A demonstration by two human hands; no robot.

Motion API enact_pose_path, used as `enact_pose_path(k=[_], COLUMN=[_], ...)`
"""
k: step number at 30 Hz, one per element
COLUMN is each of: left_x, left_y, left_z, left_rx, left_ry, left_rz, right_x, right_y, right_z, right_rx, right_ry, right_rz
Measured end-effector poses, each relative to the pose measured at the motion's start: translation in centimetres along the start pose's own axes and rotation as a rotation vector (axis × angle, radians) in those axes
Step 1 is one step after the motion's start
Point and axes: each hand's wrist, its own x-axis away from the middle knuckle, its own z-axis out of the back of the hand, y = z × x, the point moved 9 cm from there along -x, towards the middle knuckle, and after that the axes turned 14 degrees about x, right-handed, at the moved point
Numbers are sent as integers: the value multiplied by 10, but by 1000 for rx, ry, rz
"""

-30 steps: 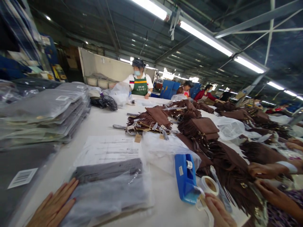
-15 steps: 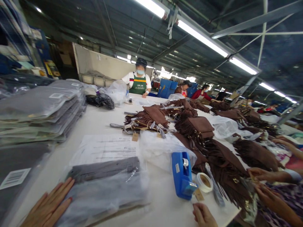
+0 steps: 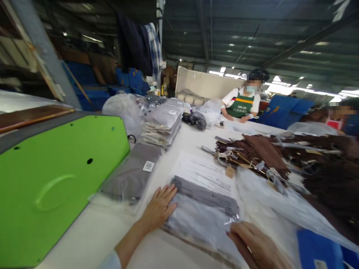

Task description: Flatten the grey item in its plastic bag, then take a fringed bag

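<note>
On the white table in front of me lies a clear plastic bag (image 3: 202,216) with a flat dark grey item (image 3: 207,194) inside. My left hand (image 3: 159,209) rests on the bag's left edge, fingers stretched out flat. At its right edge is my right hand (image 3: 252,239), fingers bent and pressed together by the plastic. What they hold, if anything, is hidden. Printed paper sheets (image 3: 204,172) lie just beyond the bag. A blue tape dispenser (image 3: 319,246) stands to the right of my right hand, partly cut off.
Left of my left hand lies a bagged grey item with a barcode label (image 3: 129,172), with a stack of similar packs (image 3: 162,123) behind. A green panel (image 3: 61,186) stands at far left. Brown fringed bags (image 3: 263,153) cover the right side. A person in a green apron (image 3: 241,104) stands opposite.
My view has swung left, bringing in the green panel. My right hand has moved from beside the tape dispenser to the plastic bag's right edge. My left hand stays flat on the bag.
</note>
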Motion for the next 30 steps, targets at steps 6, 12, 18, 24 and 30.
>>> enact_pose_path(k=[6,12,18,24,30], left_x=[4,5,6,7,6], left_y=[-1,-1,-3,-6,-8], left_z=[3,5,3,3,1], left_rx=[113,180,202,193,209], left_ry=[1,22,31,110,114], left_rz=[17,19,8,10,30], right_x=[-92,-129,-148,-162,-176], right_y=[-51,-60,-69,-76,-72], right_z=[-26,-50,-61,-78,-106], right_rx=[144,147,131,125,144], right_ry=[-165,-300,-413,-496,-532], right_rz=[230,307,346,374,306])
